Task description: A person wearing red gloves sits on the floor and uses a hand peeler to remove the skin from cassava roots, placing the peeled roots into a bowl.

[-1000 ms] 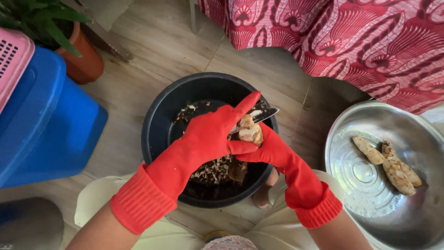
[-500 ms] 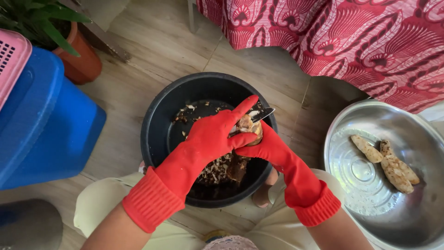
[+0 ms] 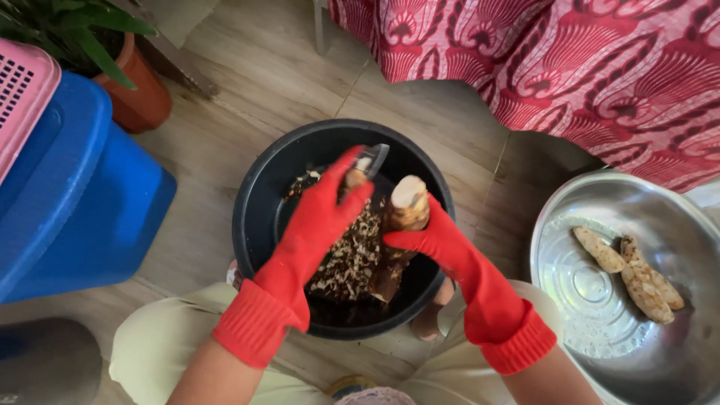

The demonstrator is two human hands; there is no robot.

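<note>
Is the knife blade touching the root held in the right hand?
Apart. The head view shows the knife in the left hand, with dark bucket visible between it and the root.

our left hand (image 3: pixel 319 225) with the knife (image 3: pixel 369 161) now apart from the root (image 3: pixel 407 206), no longer pressed against it

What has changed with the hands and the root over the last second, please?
The left hand, gripping the knife, has drawn away from the root toward the far side of the black tub; a second ago it lay against the root. The right hand keeps its grip on the root. The peelings, metal basin and two peeled pieces are unchanged.
</note>
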